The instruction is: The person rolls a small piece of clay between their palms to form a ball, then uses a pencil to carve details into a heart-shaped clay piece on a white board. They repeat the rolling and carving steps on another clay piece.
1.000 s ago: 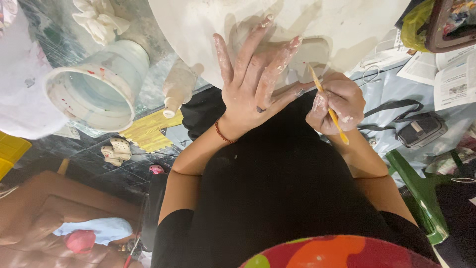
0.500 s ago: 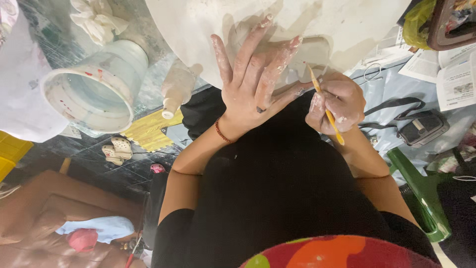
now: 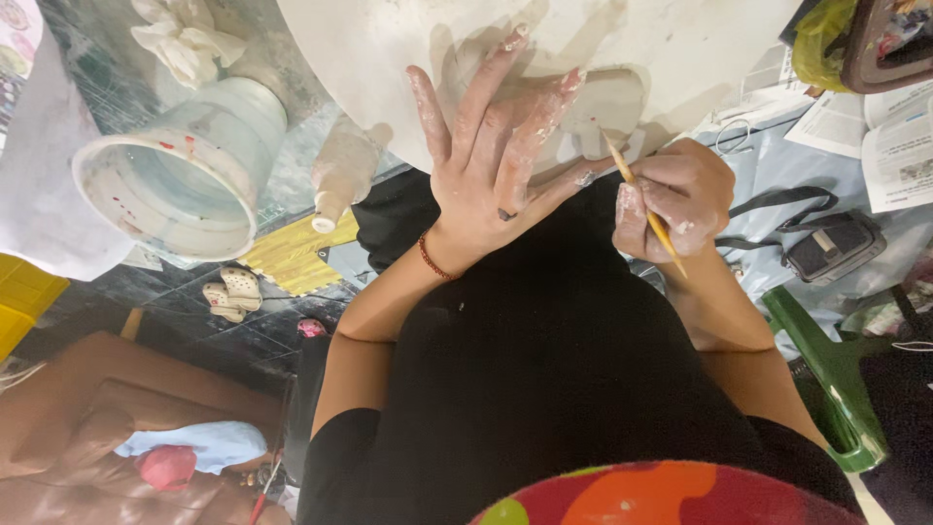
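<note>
Pinching a wooden stick, right hand (tip on clay).

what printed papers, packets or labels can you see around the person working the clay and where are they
Printed sheets: right edge on the table, white paper with dark text blocks, overlapping.
Yellow-green bag: top right corner, crumpled plastic, beside a dark-framed thing.
Bottle: left of the left hand, pale, clay-smeared, no label visible.
Bucket: far left, white, red specks, no readable label.
No screens or signs show.

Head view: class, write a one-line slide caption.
Left hand pressed flat on a white clay slab; right hand scores it with a thin wooden tool.
</note>
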